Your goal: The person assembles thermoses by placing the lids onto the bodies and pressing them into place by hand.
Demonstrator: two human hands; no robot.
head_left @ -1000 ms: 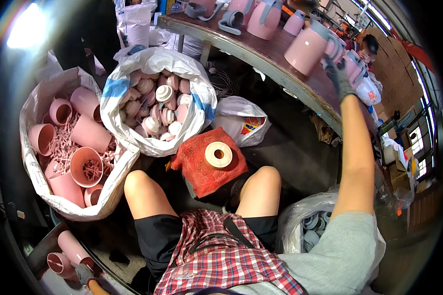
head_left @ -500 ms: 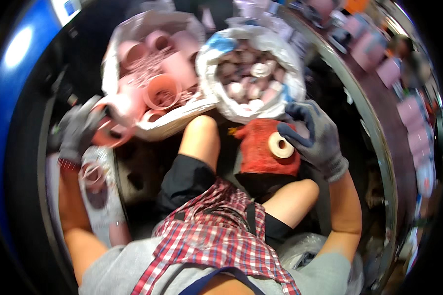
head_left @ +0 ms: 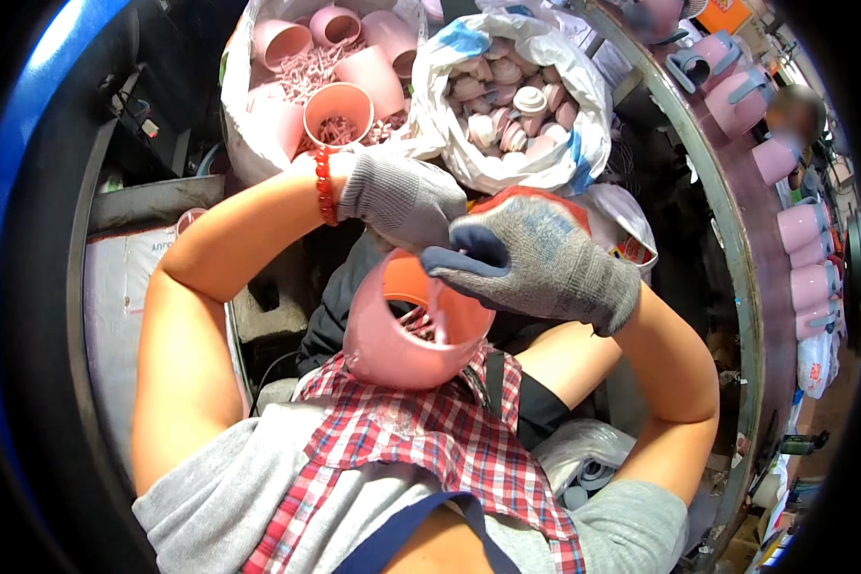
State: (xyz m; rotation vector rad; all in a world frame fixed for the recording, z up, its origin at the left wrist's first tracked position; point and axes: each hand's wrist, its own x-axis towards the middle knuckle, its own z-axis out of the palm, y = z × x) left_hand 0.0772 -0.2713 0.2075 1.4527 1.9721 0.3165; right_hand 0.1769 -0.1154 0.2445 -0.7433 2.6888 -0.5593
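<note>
A hollow pink plastic housing (head_left: 392,349), like a jug body with its ends cut open, is tilted over my lap. Plaid cloth shows through it. My left hand (head_left: 407,199), in a grey knit glove, is closed at the housing's far edge and seems to hold it; its fingertips are hidden. Gloved in grey with dark blue fingertips, my right hand (head_left: 536,253) is pinched at the near opening. From that pinch a narrow pale pink strip (head_left: 439,320) hangs into the housing. Behind my right hand, part of the red cloth (head_left: 569,210) shows.
At the far left a white sack (head_left: 237,143) holds pink housings and shavings. Beside it, another white bag (head_left: 588,105) is full of small pink and white parts. Pink jugs (head_left: 737,100) line the bench (head_left: 727,182) at right. A clear bag (head_left: 584,445) lies by my right thigh.
My left hand has brought the pink housing from the left side to over my lap. My right hand has moved left to meet it, away from the white ring on the red cloth.
</note>
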